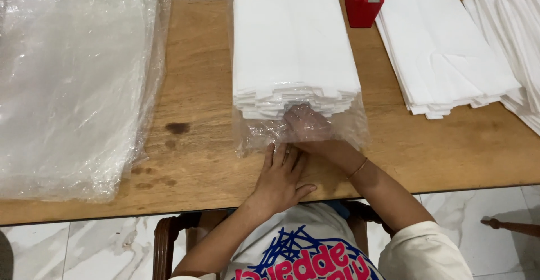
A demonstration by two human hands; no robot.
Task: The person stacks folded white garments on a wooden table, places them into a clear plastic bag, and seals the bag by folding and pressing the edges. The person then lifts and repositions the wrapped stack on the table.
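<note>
Stack of folded white cloths (292,44) sits inside a clear plastic bag (264,134), mid-table, long side running away from me. The stack fills most of the bag; the open mouth is the slack bit at my end.

Handling, my guess: the cloths are soft and floppy, light singly but with some weight as a pile. Layers probably slide and fan out if pushed on one corner only. The bag film is thin, slippery and crinkly, likely to stretch or tear if yanked. Best hold: flat palm on the stack's near end, or pinch the loose film at the mouth, both corners.

My right hand (306,123) is inside the bag mouth, seen through the film, fingers together and curled against the stack's near edge, pressing, not gripping. My left hand (279,176) lies flat on the table (197,89) just outside the mouth, fingers spread a little, tips on the film edge, holding it down.

Around: big heap of clear plastic (73,77) at left, red tape dispenser (360,1) at the far edge, loose piles of folded white cloths (444,55) at right, unbagged. Chair back (169,240) is below the table edge.
</note>
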